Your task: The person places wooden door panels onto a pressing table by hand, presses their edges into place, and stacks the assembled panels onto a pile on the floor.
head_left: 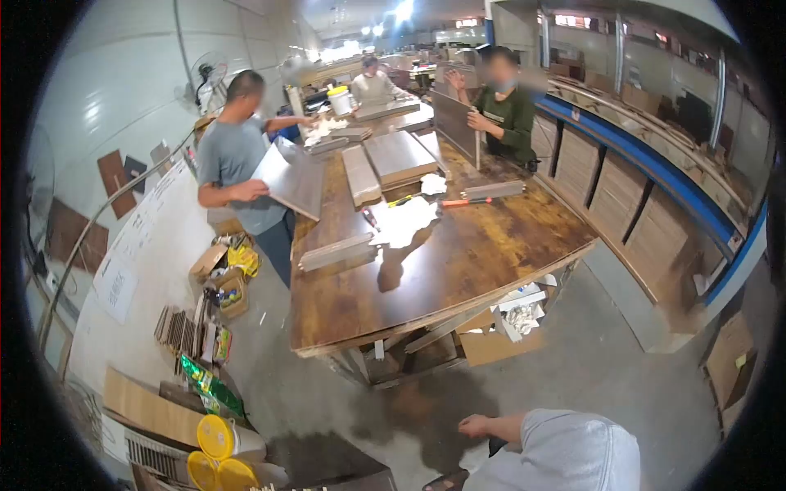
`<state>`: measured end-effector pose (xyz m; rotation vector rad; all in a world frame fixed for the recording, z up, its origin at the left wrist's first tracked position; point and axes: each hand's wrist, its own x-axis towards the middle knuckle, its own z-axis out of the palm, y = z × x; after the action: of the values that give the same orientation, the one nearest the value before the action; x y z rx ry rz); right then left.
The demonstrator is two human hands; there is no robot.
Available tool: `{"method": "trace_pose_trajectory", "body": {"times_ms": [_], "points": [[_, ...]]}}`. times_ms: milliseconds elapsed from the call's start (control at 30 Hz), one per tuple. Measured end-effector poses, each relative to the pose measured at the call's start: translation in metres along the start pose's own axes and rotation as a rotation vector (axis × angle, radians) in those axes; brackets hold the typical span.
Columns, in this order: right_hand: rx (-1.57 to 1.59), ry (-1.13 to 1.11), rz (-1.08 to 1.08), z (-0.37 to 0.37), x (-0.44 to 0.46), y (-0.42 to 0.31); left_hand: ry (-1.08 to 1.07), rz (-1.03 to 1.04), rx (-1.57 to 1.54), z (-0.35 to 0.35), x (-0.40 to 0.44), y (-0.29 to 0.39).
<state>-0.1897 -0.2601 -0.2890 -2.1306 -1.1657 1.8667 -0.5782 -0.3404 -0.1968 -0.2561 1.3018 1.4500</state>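
Note:
My right hand (473, 425) hangs low over the concrete floor, at the end of an arm in a light grey sleeve. Its fingers look loosely curled, and I see nothing in them. My left hand is out of view. Ahead stands a large brown table (491, 237) with a glossy, mottled top. Near its middle lie a white crumpled cloth (405, 225), an orange-handled tool (467, 201) and bundled panel strips (337, 252). Farther back rests a stack of grey-brown panels (401, 157). Neither hand touches these things.
A person at left holds a panel (296, 182); another at right holds one upright (457, 123). A third works at the back. Yellow-lidded buckets (216, 436) stand lower left, an open carton (520, 315) under the table. A blue-edged conveyor frame (655, 176) runs along the right.

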Motion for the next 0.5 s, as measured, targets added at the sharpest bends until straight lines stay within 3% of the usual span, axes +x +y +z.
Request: {"method": "trace_pose_trajectory", "body": {"times_ms": [67, 100, 133, 167, 233, 267, 333, 400, 433, 500], "points": [[0.597, -0.265, -0.232, 0.028, 0.092, 0.051, -0.14, -0.014, 0.148, 0.052, -0.004, -0.04], [0.278, -0.199, -0.215, 0.021, 0.055, 0.014, -0.222, -0.009, 0.246, 0.081, -0.005, -0.064], [0.171, -0.202, -0.215, 0.011, 0.016, -0.022, -0.256, 0.03, 0.346, 0.117, -0.018, -0.087], [0.171, -0.226, -0.229, 0.005, -0.007, -0.043, -0.29, 0.069, 0.448, 0.145, -0.025, -0.112], [0.327, -0.24, -0.256, -0.009, -0.025, -0.061, -0.332, 0.36, 1.003, 0.173, -0.01, -0.17], [0.438, -0.236, -0.272, -0.018, -0.023, -0.06, -0.342, 0.365, 1.018, 0.183, -0.023, -0.184], [0.839, -0.221, -0.324, -0.041, -0.019, -0.062, -0.569, -0.06, 0.689, 0.234, -0.068, -0.208], [1.235, -0.214, -0.375, -0.057, -0.011, -0.066, -0.669, -0.262, 0.527, 0.276, -0.106, -0.217], [1.427, -0.214, -0.385, -0.059, -0.011, -0.062, -0.757, -0.207, 0.552, 0.288, -0.131, -0.219], [1.421, 0.01, -0.219, -0.107, -0.057, -0.07, -0.944, -0.092, 0.595, 0.315, -0.179, -0.222]]}}
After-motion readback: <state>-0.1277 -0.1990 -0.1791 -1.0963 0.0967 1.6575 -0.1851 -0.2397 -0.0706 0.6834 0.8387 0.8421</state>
